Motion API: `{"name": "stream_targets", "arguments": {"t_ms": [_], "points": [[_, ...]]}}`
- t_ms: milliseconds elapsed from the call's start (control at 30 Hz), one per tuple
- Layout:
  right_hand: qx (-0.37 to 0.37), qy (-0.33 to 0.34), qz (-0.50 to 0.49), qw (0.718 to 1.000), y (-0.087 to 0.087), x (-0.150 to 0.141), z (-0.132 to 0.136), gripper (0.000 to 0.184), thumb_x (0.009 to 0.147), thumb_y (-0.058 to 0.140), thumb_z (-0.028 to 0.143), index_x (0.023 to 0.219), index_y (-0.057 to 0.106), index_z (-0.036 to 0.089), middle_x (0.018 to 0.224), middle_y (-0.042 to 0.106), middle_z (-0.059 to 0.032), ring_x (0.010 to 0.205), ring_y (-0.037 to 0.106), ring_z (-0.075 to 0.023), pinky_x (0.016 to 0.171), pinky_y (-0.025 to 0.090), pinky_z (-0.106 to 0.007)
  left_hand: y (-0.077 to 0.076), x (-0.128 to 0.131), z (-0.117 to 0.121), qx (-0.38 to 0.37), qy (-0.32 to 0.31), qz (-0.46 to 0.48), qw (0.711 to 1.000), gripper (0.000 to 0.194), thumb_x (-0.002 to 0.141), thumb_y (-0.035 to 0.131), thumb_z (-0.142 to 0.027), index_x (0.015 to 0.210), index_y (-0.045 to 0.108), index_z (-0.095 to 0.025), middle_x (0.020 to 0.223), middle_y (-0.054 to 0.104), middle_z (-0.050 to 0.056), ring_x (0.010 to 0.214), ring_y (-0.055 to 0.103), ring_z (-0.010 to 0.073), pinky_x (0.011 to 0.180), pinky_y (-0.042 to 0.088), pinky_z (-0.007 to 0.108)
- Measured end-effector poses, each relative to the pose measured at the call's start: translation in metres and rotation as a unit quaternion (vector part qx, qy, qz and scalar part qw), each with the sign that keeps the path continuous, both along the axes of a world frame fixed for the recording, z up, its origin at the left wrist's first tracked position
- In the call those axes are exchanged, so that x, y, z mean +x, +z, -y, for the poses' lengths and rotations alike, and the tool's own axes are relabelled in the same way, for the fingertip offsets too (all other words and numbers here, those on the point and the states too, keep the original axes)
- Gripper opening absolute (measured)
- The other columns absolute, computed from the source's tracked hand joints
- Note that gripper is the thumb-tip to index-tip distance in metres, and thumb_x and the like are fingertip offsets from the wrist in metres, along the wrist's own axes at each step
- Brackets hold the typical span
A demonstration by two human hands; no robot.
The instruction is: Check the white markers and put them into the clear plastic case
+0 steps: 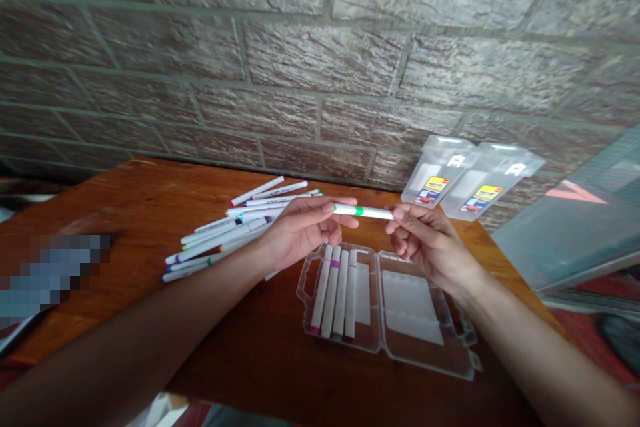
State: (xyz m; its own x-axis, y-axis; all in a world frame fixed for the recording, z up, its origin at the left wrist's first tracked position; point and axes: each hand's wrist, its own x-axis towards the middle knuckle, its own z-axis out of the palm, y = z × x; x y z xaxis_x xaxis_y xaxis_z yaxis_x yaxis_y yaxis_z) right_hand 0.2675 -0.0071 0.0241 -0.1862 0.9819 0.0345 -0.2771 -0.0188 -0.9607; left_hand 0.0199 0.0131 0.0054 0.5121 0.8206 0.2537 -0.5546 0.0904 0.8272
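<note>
A white marker with a green band (370, 212) is held level in the air between both hands. My left hand (307, 220) pinches its left end, and the fingers of my right hand (425, 233) are closed on its right end. Below them an open clear plastic case (377, 340) lies on the table. Several white markers (334, 293) stand side by side in its left half; the right half shows a white sheet (413, 307). Behind my left forearm is a loose pile of white markers (220, 240) with differently coloured ends, partly hidden by the arm.
Two clear plastic boxes (435, 173) with yellow labels stand at the table's back right, near the brick wall (280, 47). The wooden table (115, 213) ends at the right beside a glass panel (565, 227). A pixelated blue-grey patch covers something at the left.
</note>
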Motion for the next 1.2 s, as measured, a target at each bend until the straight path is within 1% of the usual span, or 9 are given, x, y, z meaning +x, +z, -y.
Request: {"name": "stream_targets", "arguments": {"t_ms": [100, 233, 400, 600, 833, 1033, 1200], "points": [[-0.001, 0.004, 0.003, 1.0, -0.0002, 0.0006, -0.0001, 0.031, 0.074, 0.096, 0.039, 0.077, 0.076, 0.016, 0.067, 0.073, -0.0003, 0.044, 0.06, -0.0074, 0.038, 0.047, -0.016, -0.0008, -0.0005, 0.0006, 0.003, -0.002, -0.006, 1.0, 0.034, 0.09, 0.081, -0.034, 0.118, 0.083, -0.016, 0.097, 0.083, 0.014, 0.064, 0.065, 0.0136, 0.068, 0.051, 0.03], [0.002, 0.008, 0.011, 1.0, 0.0, 0.0015, -0.0005, 0.031, 0.075, 0.095, 0.04, 0.075, 0.075, 0.016, 0.066, 0.071, -0.0002, 0.043, 0.06, -0.0072, 0.038, 0.046, -0.016, 0.0002, 0.0012, 0.0016, -0.007, 0.007, -0.013, 1.0, 0.034, 0.086, 0.085, -0.036, 0.113, 0.084, -0.016, 0.095, 0.083, 0.014, 0.062, 0.062, 0.0126, 0.066, 0.05, 0.03], [0.008, 0.003, 0.028, 1.0, 0.0009, 0.001, -0.0002, 0.033, 0.077, 0.094, 0.042, 0.074, 0.075, 0.016, 0.062, 0.068, 0.0006, 0.043, 0.058, -0.007, 0.038, 0.046, -0.016, 0.0001, 0.0022, 0.0009, -0.01, 0.016, -0.022, 1.0, 0.031, 0.085, 0.084, -0.035, 0.11, 0.085, -0.016, 0.093, 0.083, 0.013, 0.062, 0.062, 0.0121, 0.065, 0.048, 0.029], [0.022, -0.008, 0.033, 0.999, -0.0005, 0.0002, -0.0007, 0.032, 0.076, 0.094, 0.042, 0.078, 0.075, 0.017, 0.067, 0.072, 0.0, 0.043, 0.059, -0.0079, 0.038, 0.046, -0.017, -0.0054, 0.0009, -0.0021, -0.006, 0.038, -0.04, 0.998, 0.029, 0.084, 0.085, -0.034, 0.108, 0.086, -0.017, 0.09, 0.083, 0.014, 0.063, 0.061, 0.0126, 0.064, 0.046, 0.029], [0.038, -0.016, 0.042, 0.998, -0.0045, 0.0031, -0.0024, 0.03, 0.079, 0.092, 0.042, 0.08, 0.076, 0.017, 0.068, 0.073, -0.0008, 0.044, 0.06, -0.0085, 0.039, 0.047, -0.018, -0.0077, 0.002, -0.0045, -0.002, 0.045, -0.039, 0.998, 0.024, 0.086, 0.083, -0.031, 0.106, 0.086, -0.018, 0.09, 0.083, 0.013, 0.063, 0.062, 0.0117, 0.063, 0.046, 0.027], [0.042, -0.033, 0.053, 0.997, -0.0045, 0.0025, -0.0018, 0.03, 0.078, 0.092, 0.044, 0.082, 0.077, 0.018, 0.068, 0.073, -0.0017, 0.044, 0.06, -0.0097, 0.04, 0.047, -0.02, -0.0077, 0.002, -0.0044, -0.008, 0.066, -0.059, 0.996, 0.025, 0.085, 0.084, -0.031, 0.105, 0.086, -0.017, 0.089, 0.083, 0.013, 0.062, 0.061, 0.0118, 0.062, 0.045, 0.027], [0.073, -0.052, 0.082, 0.993, -0.0049, 0.0024, -0.0015, 0.031, 0.078, 0.092, 0.045, 0.081, 0.078, 0.018, 0.069, 0.075, -0.0035, 0.045, 0.061, -0.0108, 0.041, 0.049, -0.021, -0.0058, 0.005, -0.0034, 0.0, 0.106, -0.088, 0.99, 0.022, 0.081, 0.086, -0.032, 0.098, 0.087, -0.018, 0.085, 0.082, 0.011, 0.059, 0.058, 0.0103, 0.06, 0.043, 0.026]]}}
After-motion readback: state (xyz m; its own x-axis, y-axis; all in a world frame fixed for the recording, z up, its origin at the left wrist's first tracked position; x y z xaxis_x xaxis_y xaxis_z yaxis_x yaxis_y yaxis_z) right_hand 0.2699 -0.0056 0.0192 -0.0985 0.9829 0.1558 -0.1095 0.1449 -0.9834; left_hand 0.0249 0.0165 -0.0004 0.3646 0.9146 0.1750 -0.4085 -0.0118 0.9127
